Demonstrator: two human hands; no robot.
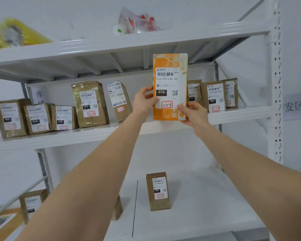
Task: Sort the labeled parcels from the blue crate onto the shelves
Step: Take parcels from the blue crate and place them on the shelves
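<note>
White shelf (pixel 233 117) w/ brown parcels: both hands, left (pixel 143 101) & right (pixel 192 113), grip orange parcel (pixel 169 87) upright, label out, prob. to match slot 3-2-6.

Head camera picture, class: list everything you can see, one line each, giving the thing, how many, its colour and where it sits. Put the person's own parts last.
Orange parcel: one, orange and white with a label marked 010, held upright in front of the middle shelf.
Brown parcels on the middle shelf: about nine, brown with white labels, standing in a row either side of the held one.
Brown parcel on the lower shelf: one in plain view, upright; at least two more at lower left, partly hidden.
Yellow wrapped item: one, top shelf, left.
Clear bag with red and white contents: one, top shelf, centre.
Shelving: one white metal unit, three levels in view.
Left hand: grips the parcel's left edge.
Right hand: grips its lower right corner.
</note>
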